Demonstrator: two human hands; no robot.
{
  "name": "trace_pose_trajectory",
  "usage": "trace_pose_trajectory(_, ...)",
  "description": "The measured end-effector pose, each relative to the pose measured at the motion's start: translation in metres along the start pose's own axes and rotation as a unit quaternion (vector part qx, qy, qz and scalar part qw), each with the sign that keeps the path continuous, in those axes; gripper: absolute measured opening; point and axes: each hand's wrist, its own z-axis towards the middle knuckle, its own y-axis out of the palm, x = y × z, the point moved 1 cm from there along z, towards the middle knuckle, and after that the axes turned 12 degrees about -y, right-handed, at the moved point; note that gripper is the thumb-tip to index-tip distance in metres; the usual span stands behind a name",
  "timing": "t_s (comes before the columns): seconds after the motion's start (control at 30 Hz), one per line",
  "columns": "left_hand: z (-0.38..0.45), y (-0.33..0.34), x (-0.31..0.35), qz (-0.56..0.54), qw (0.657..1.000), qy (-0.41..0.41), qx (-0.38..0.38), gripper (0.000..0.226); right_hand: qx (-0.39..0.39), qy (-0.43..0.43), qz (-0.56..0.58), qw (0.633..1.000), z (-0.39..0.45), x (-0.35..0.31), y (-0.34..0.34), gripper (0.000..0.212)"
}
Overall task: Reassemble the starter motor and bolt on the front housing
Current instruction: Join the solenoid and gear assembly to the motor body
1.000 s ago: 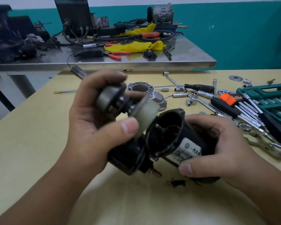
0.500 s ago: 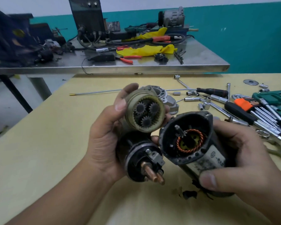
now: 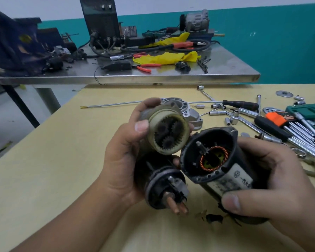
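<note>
Over the yellow table (image 3: pixel 44 160), the left hand (image 3: pixel 124 157) is gripping the planetary gear assembly (image 3: pixel 166 132) and the right hand (image 3: pixel 273 177) the motor casing (image 3: pixel 224 160) — unjoined, front housing (image 3: pixel 187 110) lying unbolted beyond.

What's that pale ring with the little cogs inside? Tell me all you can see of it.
The gear ring is a cream, plastic-looking ring with inner teeth, holding three dark small gears meshed at its centre. It looks greasy. Its open face tilts toward the camera. The left hand grips it, thumb on its rim, beside the black motor can.

Cream planetary gear unit (image 3: pixel 166 133) over black solenoid (image 3: pixel 164 186), beside open black motor casing (image 3: pixel 218 160).
</note>
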Motion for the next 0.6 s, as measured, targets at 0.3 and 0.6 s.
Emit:
trace_pose_trajectory(0.3,-0.008,0.016,0.005,0.37,0.9,0.228,0.029,0.07,-0.01,0.007,-0.085,0.996,-0.001,-0.005,0.002,0.06)
trace_pose_trajectory(0.6,-0.011,0.019,0.0,0.43,0.851,0.301,0.001,0.059,-0.033,0.02,-0.044,0.998,-0.002,-0.002,-0.001,0.06)
